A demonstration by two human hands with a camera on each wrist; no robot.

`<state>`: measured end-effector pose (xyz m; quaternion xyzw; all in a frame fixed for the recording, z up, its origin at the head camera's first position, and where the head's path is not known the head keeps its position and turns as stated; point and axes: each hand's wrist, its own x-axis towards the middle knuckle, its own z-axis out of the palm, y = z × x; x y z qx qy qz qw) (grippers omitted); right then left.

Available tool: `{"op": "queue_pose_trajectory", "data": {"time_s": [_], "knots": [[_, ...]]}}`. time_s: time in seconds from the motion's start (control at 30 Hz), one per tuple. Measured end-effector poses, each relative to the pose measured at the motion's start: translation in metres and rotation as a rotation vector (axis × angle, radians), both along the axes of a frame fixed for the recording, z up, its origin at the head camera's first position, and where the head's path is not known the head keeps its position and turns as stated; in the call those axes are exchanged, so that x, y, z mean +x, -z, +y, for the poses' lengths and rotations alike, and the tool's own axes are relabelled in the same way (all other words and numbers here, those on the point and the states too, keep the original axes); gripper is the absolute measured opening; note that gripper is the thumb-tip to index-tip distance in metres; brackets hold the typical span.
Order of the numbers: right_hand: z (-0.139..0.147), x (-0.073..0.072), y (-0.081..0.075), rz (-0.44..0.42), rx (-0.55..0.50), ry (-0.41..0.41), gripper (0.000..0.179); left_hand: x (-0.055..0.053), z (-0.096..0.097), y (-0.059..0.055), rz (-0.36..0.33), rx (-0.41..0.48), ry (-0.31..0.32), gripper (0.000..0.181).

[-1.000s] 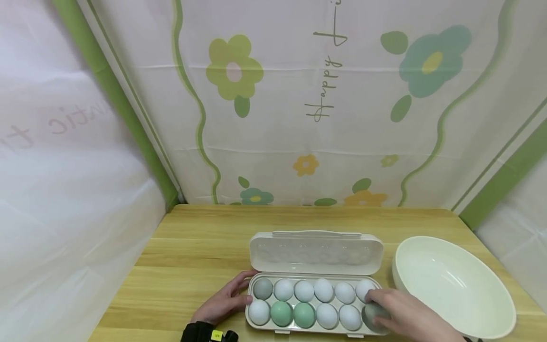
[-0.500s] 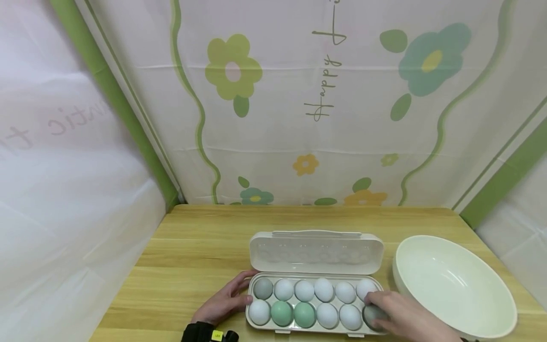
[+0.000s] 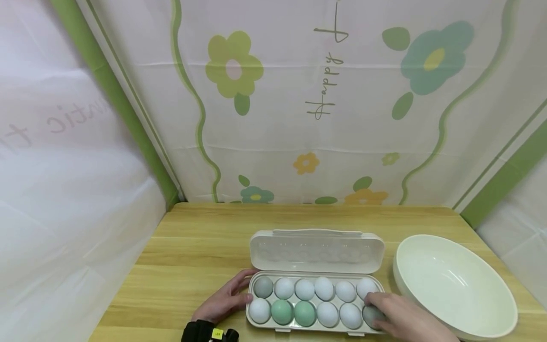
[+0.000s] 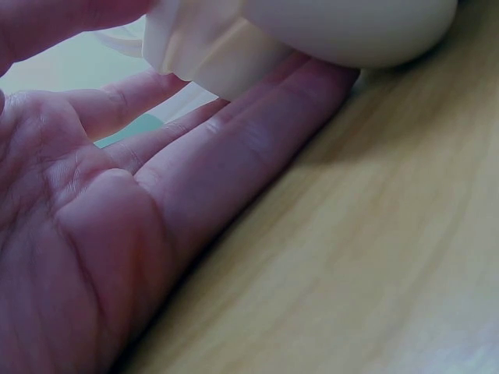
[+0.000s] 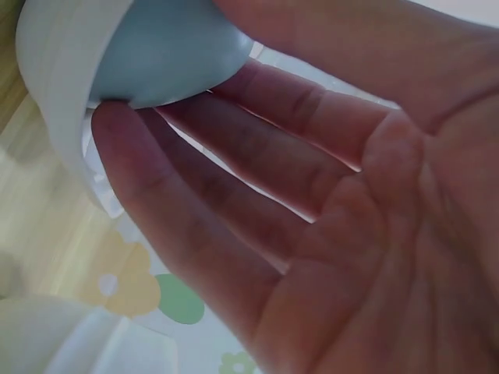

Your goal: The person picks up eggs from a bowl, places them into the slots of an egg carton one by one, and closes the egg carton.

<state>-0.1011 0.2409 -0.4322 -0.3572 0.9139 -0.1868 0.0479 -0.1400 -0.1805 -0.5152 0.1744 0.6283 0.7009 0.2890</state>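
A cream egg box (image 3: 316, 329) with two rows of eggs lies on the table, its lid (image 3: 316, 254) standing up behind. Most eggs are white; two green eggs (image 3: 293, 314) sit side by side in the front row, and a grey-green egg (image 3: 263, 287) fills the back left cup. My left hand (image 3: 223, 300) holds the box's left end, thumb towards the front and fingers along the side. At the front right cup, my right hand (image 3: 406, 315) grips another grey-green egg (image 3: 371, 315) between thumb and fingers. The right wrist view shows this egg (image 5: 168, 54) against the box's rim.
A large cream oval bowl (image 3: 457, 285) stands on the wooden table (image 3: 201, 242) to the right of the box, close to my right forearm. A flower-printed cloth wall (image 3: 278, 118) rises behind the table, with white cloth walls at both sides.
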Motion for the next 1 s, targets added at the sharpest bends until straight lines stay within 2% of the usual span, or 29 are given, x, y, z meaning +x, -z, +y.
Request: {"op": "queue_pose_trajectory", "data": {"time_s": [0.33, 0.53, 0.8, 1.0], "knots": [[0.001, 0.001, -0.002, 0.0, 0.006, 0.011, 0.03, 0.0, 0.001, -0.001, -0.001, 0.0, -0.004, 0.049], [0.001, 0.0, -0.004, 0.073, -0.013, 0.0, 0.03, 0.001, 0.0, -0.001, 0.005, -0.008, -0.013, 0.049], [0.0, 0.003, -0.016, 0.044, 0.058, 0.106, 0.031, 0.001, 0.001, -0.001, 0.012, 0.001, -0.009, 0.049], [-0.002, 0.003, -0.019, 0.151, 0.059, 0.128, 0.037, 0.001, 0.001, -0.002, 0.015, 0.003, -0.008, 0.049]]}}
